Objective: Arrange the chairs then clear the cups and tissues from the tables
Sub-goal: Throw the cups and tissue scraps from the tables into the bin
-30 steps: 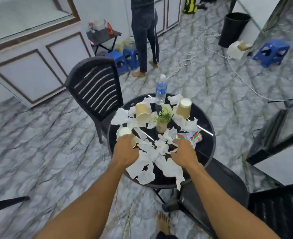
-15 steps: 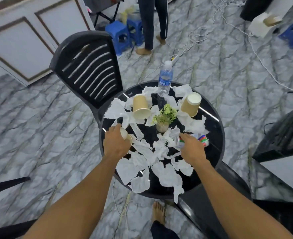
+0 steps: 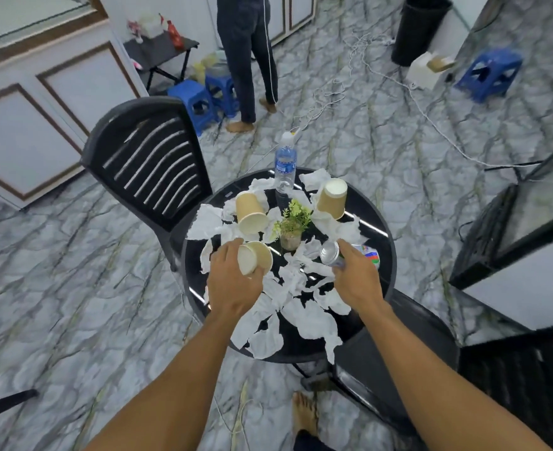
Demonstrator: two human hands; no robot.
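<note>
Sideways, paper cup (image 3: 255, 262) in left hand (image 3: 232, 284)

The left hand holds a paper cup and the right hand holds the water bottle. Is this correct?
Not quite. In the head view the right hand holds a can, not the water bottle, which stands upright at the far side of the table. The left hand does hold a paper cup.
</note>
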